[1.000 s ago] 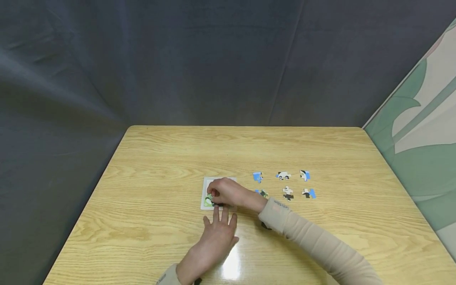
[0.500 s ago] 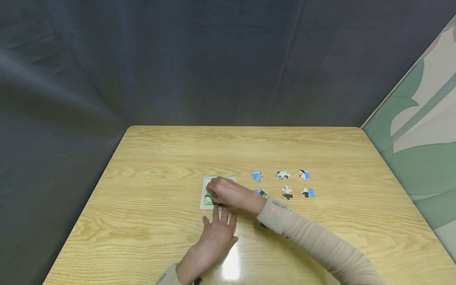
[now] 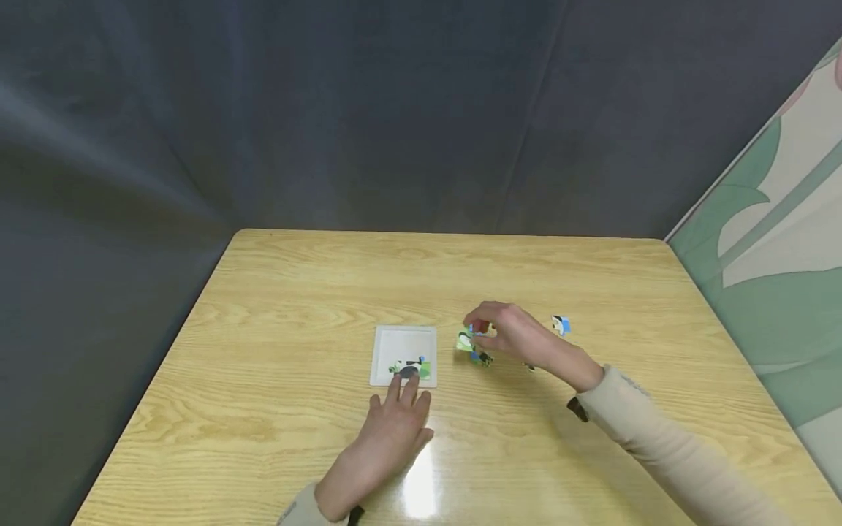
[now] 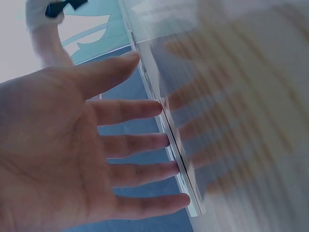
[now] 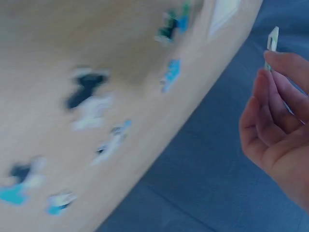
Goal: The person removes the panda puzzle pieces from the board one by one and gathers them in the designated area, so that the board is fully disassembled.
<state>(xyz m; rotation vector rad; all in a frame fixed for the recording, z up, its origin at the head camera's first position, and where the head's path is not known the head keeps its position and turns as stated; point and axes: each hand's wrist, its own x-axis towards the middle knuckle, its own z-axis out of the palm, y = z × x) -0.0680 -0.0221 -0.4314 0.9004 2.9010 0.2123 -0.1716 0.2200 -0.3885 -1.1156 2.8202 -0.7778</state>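
My right hand [image 3: 516,336] pinches a green-and-white jigsaw piece [image 3: 465,340] between thumb and fingers, raised above the table right of the tray. The right wrist view shows that same jigsaw piece [image 5: 273,38] edge-on at the fingertips. With fingers spread and straight, my left hand [image 3: 395,427] lies at the near edge of the white square tray [image 3: 379,351], its fingertips on that edge. Along the tray's near side sit joined jigsaw pieces [image 3: 424,369] in green, black and white, partly behind the left fingers.
Loose jigsaw pieces lie right of the tray: a green-and-black piece [image 3: 485,359] under the right hand and a blue-and-white piece [image 3: 561,325] farther right. Several more show blurred in the right wrist view, among them a black-and-white piece [image 5: 91,101]. A dark curtain [image 3: 421,117] hangs behind the table.
My right hand has left the tray and moved right, carrying the green-and-white jigsaw piece that was at the tray's near left corner. The left hand has hardly moved.
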